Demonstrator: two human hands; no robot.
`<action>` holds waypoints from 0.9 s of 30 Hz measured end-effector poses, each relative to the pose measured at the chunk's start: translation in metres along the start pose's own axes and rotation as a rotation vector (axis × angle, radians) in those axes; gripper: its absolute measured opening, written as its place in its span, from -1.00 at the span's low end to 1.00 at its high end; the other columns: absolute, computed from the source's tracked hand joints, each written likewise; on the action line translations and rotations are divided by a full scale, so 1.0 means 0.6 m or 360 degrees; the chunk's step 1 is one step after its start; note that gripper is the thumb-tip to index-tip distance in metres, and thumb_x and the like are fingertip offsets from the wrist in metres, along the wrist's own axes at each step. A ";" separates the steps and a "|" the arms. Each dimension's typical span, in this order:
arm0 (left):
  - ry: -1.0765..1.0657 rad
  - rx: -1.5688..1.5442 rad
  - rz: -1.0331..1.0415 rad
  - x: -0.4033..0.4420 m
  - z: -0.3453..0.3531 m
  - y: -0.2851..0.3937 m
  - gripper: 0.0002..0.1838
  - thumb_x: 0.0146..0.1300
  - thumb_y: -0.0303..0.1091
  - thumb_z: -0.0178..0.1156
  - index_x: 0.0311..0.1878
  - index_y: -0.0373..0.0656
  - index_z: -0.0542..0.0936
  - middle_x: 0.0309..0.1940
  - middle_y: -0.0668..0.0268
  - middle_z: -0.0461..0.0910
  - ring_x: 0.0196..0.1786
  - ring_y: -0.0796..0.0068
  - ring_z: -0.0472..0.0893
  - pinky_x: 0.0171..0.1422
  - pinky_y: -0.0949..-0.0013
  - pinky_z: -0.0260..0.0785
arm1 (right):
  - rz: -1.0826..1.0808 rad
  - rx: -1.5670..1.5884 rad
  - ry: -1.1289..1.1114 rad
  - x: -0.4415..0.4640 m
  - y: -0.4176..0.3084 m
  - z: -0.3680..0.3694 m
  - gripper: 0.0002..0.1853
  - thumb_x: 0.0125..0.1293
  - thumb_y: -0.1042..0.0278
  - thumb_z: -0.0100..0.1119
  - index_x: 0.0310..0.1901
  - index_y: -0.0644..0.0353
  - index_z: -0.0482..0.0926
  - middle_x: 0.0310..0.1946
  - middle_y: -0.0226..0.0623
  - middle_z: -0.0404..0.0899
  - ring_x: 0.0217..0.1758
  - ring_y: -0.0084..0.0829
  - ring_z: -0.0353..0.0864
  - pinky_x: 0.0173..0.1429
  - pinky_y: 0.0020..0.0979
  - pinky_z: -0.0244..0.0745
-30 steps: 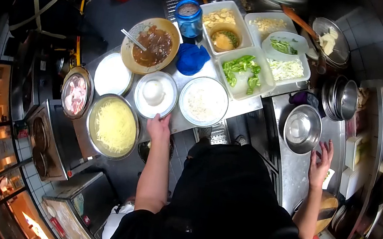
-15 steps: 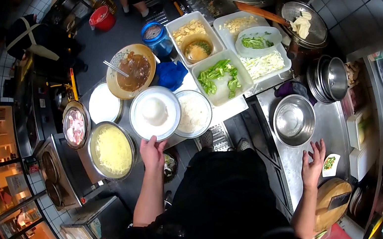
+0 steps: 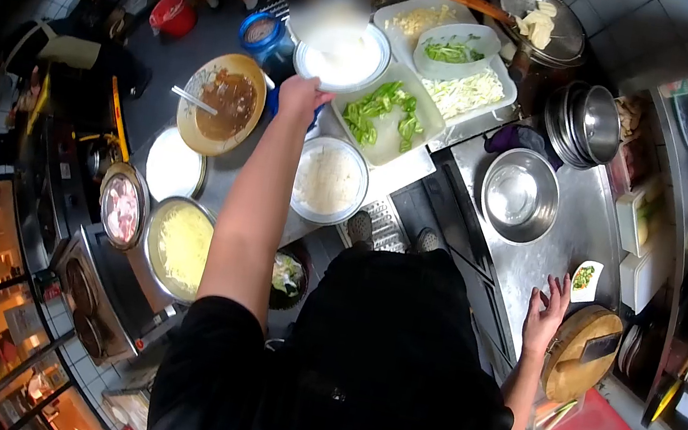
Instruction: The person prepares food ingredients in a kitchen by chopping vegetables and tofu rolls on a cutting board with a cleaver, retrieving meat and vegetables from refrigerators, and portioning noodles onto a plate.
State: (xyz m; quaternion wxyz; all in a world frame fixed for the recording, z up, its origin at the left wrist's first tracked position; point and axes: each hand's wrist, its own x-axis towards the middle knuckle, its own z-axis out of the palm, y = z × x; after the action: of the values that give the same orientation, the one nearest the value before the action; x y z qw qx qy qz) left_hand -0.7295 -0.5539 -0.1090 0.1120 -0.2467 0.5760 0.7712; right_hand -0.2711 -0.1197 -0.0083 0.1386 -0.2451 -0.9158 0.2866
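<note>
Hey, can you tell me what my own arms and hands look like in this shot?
Your left hand and right hand are both bare, with no gloves visible. Your left forearm and right forearm are uncovered too. The left sleeve is plain black and short, ending near the elbow.

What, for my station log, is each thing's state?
Held bowl: white contents, upper part blurred
Left hand: grip on held bowl's rim
Right hand: open, holding nothing
Metal bowl: upright, uncovered
Stacked bowls: nested
Yellow shreds: heaped, uncovered
Green pieces: cut, uncovered
Brown mixture: uncovered, utensil in it
</note>
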 end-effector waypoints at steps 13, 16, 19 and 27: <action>0.0220 0.0283 0.0207 -0.035 -0.024 -0.015 -0.71 0.39 -0.24 0.32 -0.15 -0.30 0.52 -0.38 0.23 0.58 -0.49 0.43 0.61 -0.48 0.42 0.50 | -0.0072 0.0078 -0.0214 0.019 -0.065 0.064 -0.61 0.33 0.59 0.27 0.20 0.31 0.59 0.47 0.02 0.26 0.38 -0.10 0.50 0.19 -0.28 0.66; 0.0299 0.0448 0.0523 -0.141 -0.074 -0.045 -0.65 0.42 -0.19 0.27 0.01 -0.31 0.52 -0.33 0.27 0.58 -0.39 0.46 0.62 -0.41 0.45 0.47 | -0.0092 0.0120 -0.0298 0.034 -0.078 0.084 -0.61 0.32 0.60 0.27 0.19 0.33 0.58 0.47 0.02 0.26 0.38 -0.10 0.50 0.21 -0.28 0.65; 0.0615 0.0903 0.0846 -0.241 -0.166 -0.167 -0.54 0.40 -0.28 0.24 0.24 -0.35 0.45 -0.12 0.21 0.57 -0.06 0.43 0.61 -0.10 0.42 0.49 | -0.0055 0.0214 -0.0368 0.035 -0.084 0.106 -0.61 0.32 0.62 0.27 0.19 0.33 0.59 0.47 0.01 0.27 0.38 -0.10 0.50 0.22 -0.28 0.65; 0.0372 -0.0316 -0.0438 -0.376 -0.230 -0.293 -0.43 0.32 -0.47 0.27 0.34 -0.27 0.32 -0.10 0.05 0.63 -0.14 0.25 0.71 -0.11 0.31 0.66 | -0.0039 0.0130 -0.0667 0.035 -0.119 0.141 -0.57 0.27 0.52 0.33 0.20 0.23 0.59 0.41 0.07 0.35 0.32 -0.01 0.54 0.22 -0.20 0.62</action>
State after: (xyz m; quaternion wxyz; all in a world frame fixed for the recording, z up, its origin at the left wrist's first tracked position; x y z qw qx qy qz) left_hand -0.4221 -0.6040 -0.1702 0.1240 -0.4208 0.4672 0.7676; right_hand -0.3485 -0.1985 -0.0308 -0.0417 -0.1630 -0.9152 0.3663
